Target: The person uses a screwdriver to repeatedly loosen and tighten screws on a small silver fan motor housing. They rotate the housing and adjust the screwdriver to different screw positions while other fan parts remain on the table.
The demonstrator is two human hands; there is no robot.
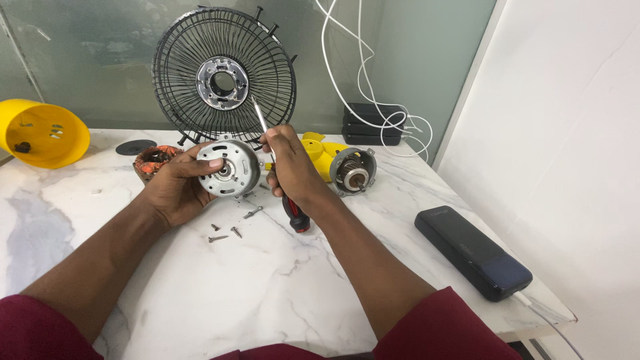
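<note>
My left hand (pixel 175 185) grips a round silver motor housing (pixel 229 168) and holds it upright just above the marble table (pixel 267 280). My right hand (pixel 292 167) holds a screwdriver (pixel 294 215) with a red and black handle. Its metal shaft (pixel 260 117) points up and away, past the housing's right edge. Several loose screws (pixel 235 227) lie on the table just below the two hands.
A black wire fan guard (pixel 224 75) leans against the back wall. Behind my left hand lies a copper-wound stator (pixel 153 160). A yellow motor body (pixel 340 163) sits right of centre, a yellow cone (pixel 41 132) far left, black boxes (pixel 373 123) with white cables behind, a dark power bank (pixel 472 252) at right.
</note>
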